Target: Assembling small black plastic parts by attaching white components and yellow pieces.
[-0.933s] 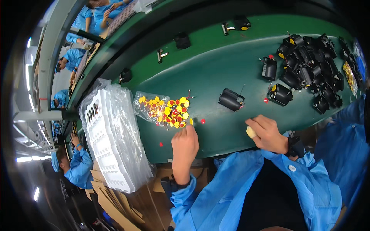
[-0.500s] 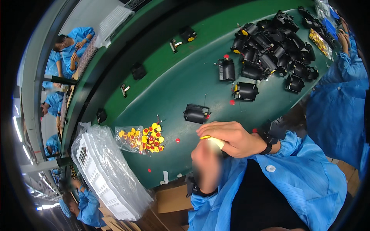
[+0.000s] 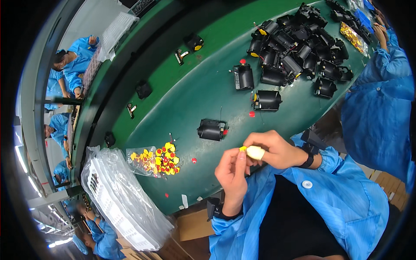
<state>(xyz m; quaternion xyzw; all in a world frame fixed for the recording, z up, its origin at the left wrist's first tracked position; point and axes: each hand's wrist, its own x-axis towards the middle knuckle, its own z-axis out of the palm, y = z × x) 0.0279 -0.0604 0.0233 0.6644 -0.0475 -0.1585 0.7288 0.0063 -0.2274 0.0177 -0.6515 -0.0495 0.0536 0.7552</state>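
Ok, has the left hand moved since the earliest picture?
Yes. Judged against the pile of yellow and red pieces, the left hand has moved away to the right, from its near edge to close by the right hand.

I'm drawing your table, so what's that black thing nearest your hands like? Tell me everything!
The black thing has a shiny, rounded, plastic-looking body. A thin wire sticks up near its right end, where a red bit shows. It lies roughly left to right on the green table, apart from the black pile. The left hand isn't touching it.
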